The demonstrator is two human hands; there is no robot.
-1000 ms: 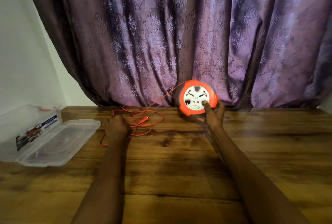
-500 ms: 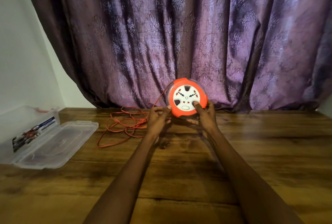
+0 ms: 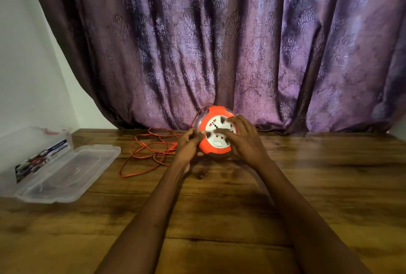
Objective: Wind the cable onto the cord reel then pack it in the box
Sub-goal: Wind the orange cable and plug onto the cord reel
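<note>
Your left hand (image 3: 188,144) grips the cord reel (image 3: 216,133) at its left rim, right hand (image 3: 242,139) spread over its face; loose cable (image 3: 149,153) lies left on the desk (image 3: 307,175).

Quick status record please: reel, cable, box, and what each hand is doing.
cord reel: orange and white, upright at the table's far edge by the curtain
left hand: gripping the reel's left rim
right hand: fingers spread over the white face
cable: mostly loose, tangled on the table left of the reel
box: clear plastic, lid open, far left
packed: not yet
</note>
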